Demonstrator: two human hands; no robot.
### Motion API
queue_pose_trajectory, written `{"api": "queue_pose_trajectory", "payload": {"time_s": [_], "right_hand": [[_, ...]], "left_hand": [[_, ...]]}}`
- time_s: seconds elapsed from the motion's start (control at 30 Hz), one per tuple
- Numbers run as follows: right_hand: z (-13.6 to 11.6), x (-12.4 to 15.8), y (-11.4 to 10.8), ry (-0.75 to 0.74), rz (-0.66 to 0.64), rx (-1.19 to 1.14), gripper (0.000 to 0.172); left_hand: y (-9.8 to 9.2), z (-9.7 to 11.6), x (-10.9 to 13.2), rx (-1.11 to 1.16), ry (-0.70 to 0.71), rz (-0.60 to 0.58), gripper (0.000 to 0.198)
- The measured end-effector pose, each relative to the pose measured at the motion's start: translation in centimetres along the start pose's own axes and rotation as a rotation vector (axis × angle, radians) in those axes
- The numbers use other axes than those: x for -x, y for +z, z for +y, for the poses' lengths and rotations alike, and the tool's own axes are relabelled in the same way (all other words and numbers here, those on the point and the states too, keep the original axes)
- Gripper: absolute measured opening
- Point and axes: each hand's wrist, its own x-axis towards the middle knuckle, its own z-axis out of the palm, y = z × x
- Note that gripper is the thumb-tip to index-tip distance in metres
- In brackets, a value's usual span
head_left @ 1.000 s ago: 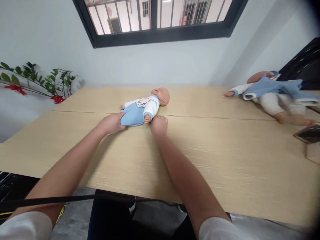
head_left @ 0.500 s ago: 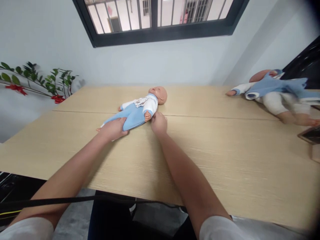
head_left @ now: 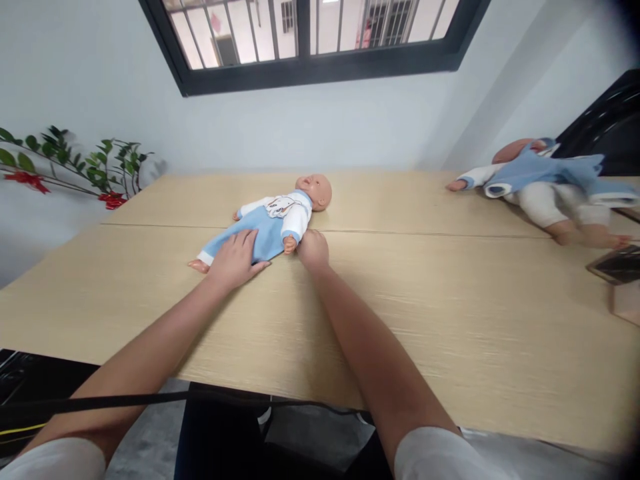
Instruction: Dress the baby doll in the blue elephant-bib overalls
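Note:
A bald baby doll (head_left: 289, 207) in a white top and light blue trousers lies on its back on the wooden table (head_left: 400, 320), head toward the window side. My left hand (head_left: 237, 260) rests flat over its blue trouser legs, fingers apart, with one bare doll foot showing beyond it. Beside the doll's near arm, at its side, is my right hand (head_left: 313, 250), fingers curled in. Those fingertips are hidden behind the hand and against the doll's side, so what they pinch cannot be made out.
At the right a second doll (head_left: 540, 180) lies in blue and white clothes, close to a black object (head_left: 607, 127). A dark flat item (head_left: 615, 265) and a box (head_left: 626, 301) sit at the right edge. A leafy plant (head_left: 100, 163) with red bows stands left.
My left hand has opened from its hold around the doll's legs and now lies flat on top of the trousers. My right hand stays at the doll's side. The view has shifted slightly.

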Motion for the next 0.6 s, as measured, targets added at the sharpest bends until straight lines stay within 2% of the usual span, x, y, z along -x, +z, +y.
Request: {"api": "queue_pose_trajectory", "payload": {"time_s": [0.2, 0.33, 0.47, 0.6], "right_hand": [[-0.5, 0.7, -0.2, -0.201, 0.001, 0.044, 0.033], [-0.7, 1.3, -0.2, -0.335, -0.028, 0.022, 0.033], [0.4, 3.1, -0.3, -0.414, -0.081, 0.006, 0.035], [1.9, 5.6, -0.6, -0.485, -0.099, -0.023, 0.038]], "left_hand": [[1.5, 3.2, -2.4, 0.012, -0.015, 0.123, 0.071], [2.3, 4.1, -4.8, 0.012, -0.02, 0.173, 0.059], [2.7, 2.9, -6.8, -0.015, -0.069, 0.111, 0.043], [3.2, -0.5, -8.6, -0.029, -0.118, 0.089, 0.041]]}}
